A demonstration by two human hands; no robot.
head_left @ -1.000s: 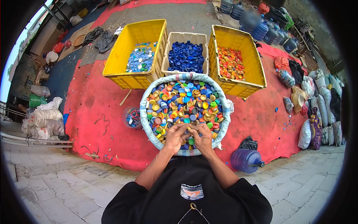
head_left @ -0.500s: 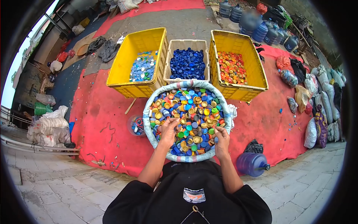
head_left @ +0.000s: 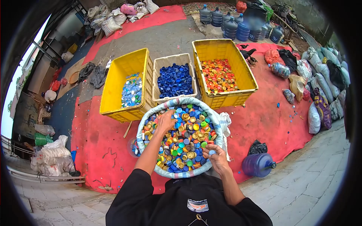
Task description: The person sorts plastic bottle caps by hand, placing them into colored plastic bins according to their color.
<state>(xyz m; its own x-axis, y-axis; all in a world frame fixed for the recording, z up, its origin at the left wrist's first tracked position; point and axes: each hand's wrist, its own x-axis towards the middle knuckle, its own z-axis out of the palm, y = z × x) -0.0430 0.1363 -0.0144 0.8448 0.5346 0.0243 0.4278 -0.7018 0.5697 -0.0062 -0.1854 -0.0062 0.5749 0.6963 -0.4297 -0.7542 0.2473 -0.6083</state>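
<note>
A round sack (head_left: 217,126) with a rolled pale-blue rim stands before me, filled with mixed-colour bottle caps (head_left: 184,145). Over its far left part, my left hand (head_left: 165,121) has its fingers curled down at the caps; a blue cap lies by the fingertips, and whatever they grip is hidden. My right hand (head_left: 218,160) is at the near right rim, with its palm turned partly up and its fingers bent around a pale blue bottle cap (head_left: 212,152). A red cap shows at its fingertips.
Beyond the sack stand a yellow crate (head_left: 109,96) with light-blue caps, a white crate (head_left: 156,75) with dark-blue caps and another yellow crate (head_left: 226,98) with red-orange caps. A water jug (head_left: 256,165) lies at right. Filled bags (head_left: 320,83) line the far right.
My left hand has moved away from me, toward the sack's far left part. My right hand has drawn back to the near right rim and turned, showing the pale cap. The camera view has shifted.
</note>
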